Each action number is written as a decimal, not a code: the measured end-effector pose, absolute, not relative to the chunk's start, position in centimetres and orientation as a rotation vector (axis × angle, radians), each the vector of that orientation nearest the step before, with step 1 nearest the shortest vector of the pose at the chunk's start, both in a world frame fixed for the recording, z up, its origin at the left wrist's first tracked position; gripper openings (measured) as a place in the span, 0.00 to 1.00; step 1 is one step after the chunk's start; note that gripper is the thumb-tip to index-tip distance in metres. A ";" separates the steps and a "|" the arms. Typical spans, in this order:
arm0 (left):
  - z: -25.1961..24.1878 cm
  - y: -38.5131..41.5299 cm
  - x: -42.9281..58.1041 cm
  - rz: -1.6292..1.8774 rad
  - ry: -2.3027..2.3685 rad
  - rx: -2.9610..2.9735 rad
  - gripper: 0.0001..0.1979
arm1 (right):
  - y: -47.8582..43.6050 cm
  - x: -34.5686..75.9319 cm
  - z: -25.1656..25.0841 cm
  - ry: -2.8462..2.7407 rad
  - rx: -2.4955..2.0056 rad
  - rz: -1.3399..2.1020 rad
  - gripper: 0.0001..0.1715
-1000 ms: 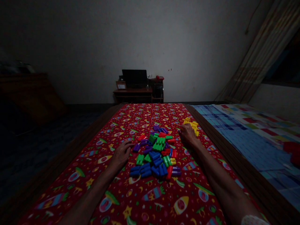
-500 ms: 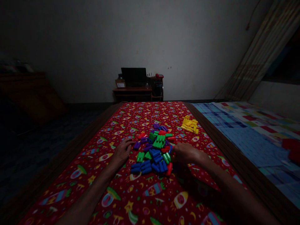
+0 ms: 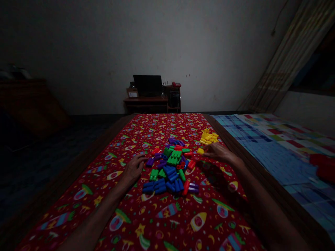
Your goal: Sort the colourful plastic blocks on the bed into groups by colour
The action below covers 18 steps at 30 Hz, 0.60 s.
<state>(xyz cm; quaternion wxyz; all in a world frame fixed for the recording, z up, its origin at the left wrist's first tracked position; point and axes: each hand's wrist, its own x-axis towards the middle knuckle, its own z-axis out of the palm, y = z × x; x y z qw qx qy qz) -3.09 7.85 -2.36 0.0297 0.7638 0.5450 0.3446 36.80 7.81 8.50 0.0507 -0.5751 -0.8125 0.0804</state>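
Note:
A mixed heap of plastic toy blocks in blue, green, red and purple lies on the patterned red cloth, with a green block (image 3: 174,158) on top. My right hand (image 3: 218,152) is to the right of the heap, its fingertips pinching a yellow block (image 3: 200,151). Just beyond it lies a pile of yellow blocks (image 3: 209,137). On the left side, my left hand (image 3: 134,168) rests on the cloth with fingers stretched out, close to a purple block (image 3: 150,162). A purple block (image 3: 193,188) lies at the heap's near right, beside a red block (image 3: 186,187).
The red cloth (image 3: 157,230) covers a long surface with brown edges. Against the far wall stands a small desk (image 3: 146,99) with a dark monitor (image 3: 148,84). Checked bedding (image 3: 248,146) spreads along the right, and a dark cabinet (image 3: 28,104) stands at the left.
My right hand has moved from the heap's right side away toward the yellow pile, with a yellow block now showing at its fingertips. A purple block now shows at the near right. My left hand stays put.

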 end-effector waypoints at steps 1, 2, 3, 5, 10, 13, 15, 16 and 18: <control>-2.5 7.9 -3.1 1.075 1.681 2.348 0.19 | 8.6 37.7 8.1 -2.352 -1.822 0.167 0.15; -2.6 8.0 -3.1 1.086 1.680 2.343 0.19 | 9.4 38.4 7.5 -2.223 -1.888 0.089 0.17; -2.7 8.1 -3.1 1.096 1.679 2.339 0.18 | 10.2 39.1 6.9 -2.097 -1.946 0.026 0.17; -3.0 8.2 -3.2 1.104 1.675 2.336 0.18 | 11.9 40.1 5.8 -1.896 -2.023 -0.026 0.20; -3.1 8.3 -3.5 1.092 1.678 2.319 0.18 | 15.1 41.0 4.8 -1.703 -1.991 0.028 0.24; -1.7 7.4 -2.6 1.149 1.680 2.321 0.19 | 15.3 40.6 4.8 -1.696 -1.858 0.062 0.24; -0.1 5.7 -0.7 1.210 1.635 2.391 0.21 | 14.8 39.7 4.6 -1.721 -1.741 0.132 0.23; 0.8 4.5 0.6 1.193 1.543 2.488 0.21 | 14.4 39.1 4.6 -1.751 -1.684 0.180 0.22; 2.2 1.7 3.9 1.015 1.245 2.746 0.22 | 13.6 37.6 4.5 -1.841 -1.589 0.282 0.21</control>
